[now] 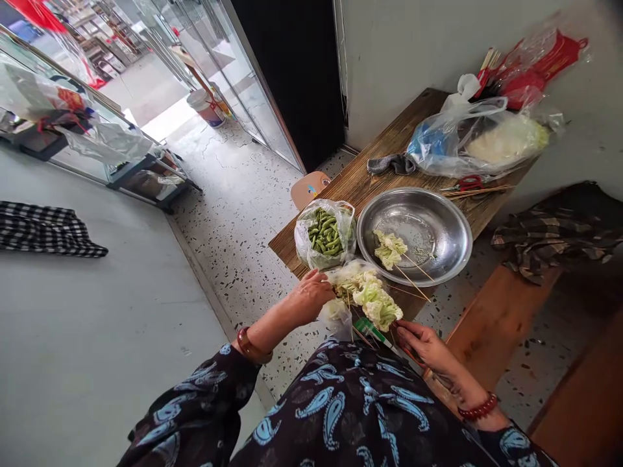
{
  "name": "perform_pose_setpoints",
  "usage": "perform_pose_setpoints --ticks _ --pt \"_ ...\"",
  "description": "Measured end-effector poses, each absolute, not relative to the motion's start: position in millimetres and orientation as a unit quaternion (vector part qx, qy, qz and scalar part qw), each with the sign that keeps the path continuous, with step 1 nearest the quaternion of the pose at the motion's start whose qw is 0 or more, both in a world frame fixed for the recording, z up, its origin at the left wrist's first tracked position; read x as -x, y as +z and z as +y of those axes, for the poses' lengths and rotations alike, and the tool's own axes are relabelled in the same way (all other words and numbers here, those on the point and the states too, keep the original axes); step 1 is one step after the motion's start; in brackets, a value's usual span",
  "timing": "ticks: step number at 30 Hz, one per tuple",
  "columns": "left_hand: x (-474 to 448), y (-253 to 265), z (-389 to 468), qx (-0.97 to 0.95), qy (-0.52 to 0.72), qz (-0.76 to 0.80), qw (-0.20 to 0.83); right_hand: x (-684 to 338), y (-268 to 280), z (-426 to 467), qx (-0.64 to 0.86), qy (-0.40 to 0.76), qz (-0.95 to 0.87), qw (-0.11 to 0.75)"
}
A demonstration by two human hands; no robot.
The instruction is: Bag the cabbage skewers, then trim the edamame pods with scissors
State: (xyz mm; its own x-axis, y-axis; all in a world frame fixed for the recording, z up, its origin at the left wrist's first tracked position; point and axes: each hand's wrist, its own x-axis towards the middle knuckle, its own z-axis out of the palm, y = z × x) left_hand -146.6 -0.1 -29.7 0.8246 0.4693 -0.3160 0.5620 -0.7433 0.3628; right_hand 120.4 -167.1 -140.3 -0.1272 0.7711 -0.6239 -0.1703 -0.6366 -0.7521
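Clock bearings are taken from the cauliflower (376, 299), which lies at the near end of the wooden table (394, 133), between the two hands. The left hand (311, 297) is at 9 o'clock, fingers bent against the clear plastic about the cauliflower; whether they grip it is not discernible. The right hand (427, 347) is at 4 o'clock, thumb and forefinger drawn in at the cauliflower's lower end; their exact hold is hidden.

A steel bowl (455, 237) at 1 o'clock contains cauliflower pieces (389, 250), with thin sticks (413, 283) projecting over its near rim. A bag of green pods (325, 233) stands at 10 to 11 o'clock, just beside the bowl. Together these hem in the far side of the work spot.

A grey cloth (392, 164) lies beyond the bowl at 12 o'clock. Between 1 and 2 o'clock are red-handled scissors (470, 183), loose sticks (487, 191) and a filled plastic bag (506, 146), crowding the table's far end.

Off the table, a round stool (302, 192) is at 11 o'clock and a bucket (207, 109) well apart at 10. A wooden bench (503, 318) at 3 o'clock flanks the right side, with a plaid garment (559, 227) at its far end.
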Motion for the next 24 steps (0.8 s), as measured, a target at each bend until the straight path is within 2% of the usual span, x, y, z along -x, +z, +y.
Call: perform_pose_setpoints --ticks 5,9,15,19,24 --pt "147 -43 -18 -0.919 -0.078 0.211 0.323 -114 -146 -164 0.575 0.686 -0.297 0.332" --pt "150 -57 -12 -0.883 -0.022 0.288 0.371 -109 -150 -166 0.594 0.654 -0.322 0.341" --pt "151 -81 -7 -0.804 0.062 0.459 0.371 -102 -149 -169 0.633 0.601 -0.343 0.348" --pt "152 -92 -15 -0.791 0.094 0.494 0.35 -93 -143 -170 0.667 0.546 -0.372 0.346" --pt "160 -90 -14 -0.784 0.034 0.516 0.343 -79 -136 -172 0.693 0.478 -0.419 0.341"
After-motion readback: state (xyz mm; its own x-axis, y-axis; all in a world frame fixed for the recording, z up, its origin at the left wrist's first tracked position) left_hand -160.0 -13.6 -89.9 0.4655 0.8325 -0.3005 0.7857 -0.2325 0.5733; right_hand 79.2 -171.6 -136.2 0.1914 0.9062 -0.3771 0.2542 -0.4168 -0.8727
